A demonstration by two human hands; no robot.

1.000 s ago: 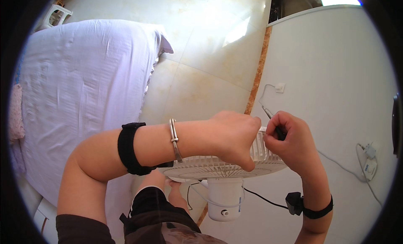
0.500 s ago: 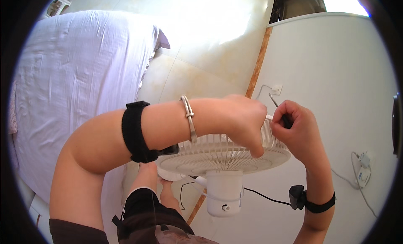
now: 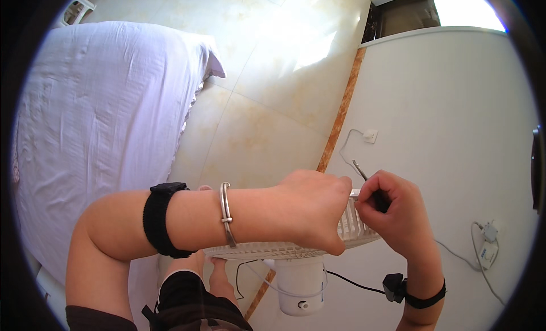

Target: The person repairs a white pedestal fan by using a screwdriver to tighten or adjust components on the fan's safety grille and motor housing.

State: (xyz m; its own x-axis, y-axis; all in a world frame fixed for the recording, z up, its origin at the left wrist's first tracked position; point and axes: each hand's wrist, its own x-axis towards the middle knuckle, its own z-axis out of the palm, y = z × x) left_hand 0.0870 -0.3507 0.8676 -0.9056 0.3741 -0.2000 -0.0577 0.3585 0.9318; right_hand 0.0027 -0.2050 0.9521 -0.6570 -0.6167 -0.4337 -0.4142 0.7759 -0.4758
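Note:
A white electric fan stands in front of me, its grille facing away and its round motor housing towards me. My left hand reaches across the top of the grille and grips its rim, the thumb on the near side; the other fingertips are hidden. Close to its right is my right hand, closed around the dark handle of a screwdriver. The metal shaft points up and away to the left, above the rim. A small pale piece shows at the rim between both hands, too small to make out.
To the left is a bed with a pale lilac sheet. A white wall runs along the right, with a wall socket and a power strip with cables. A black cord trails beside the fan.
Both hands and the fan's grille sit lower in the picture, as the whole view has shifted. My left hand still grips the rim; the screwdriver stays in my right.

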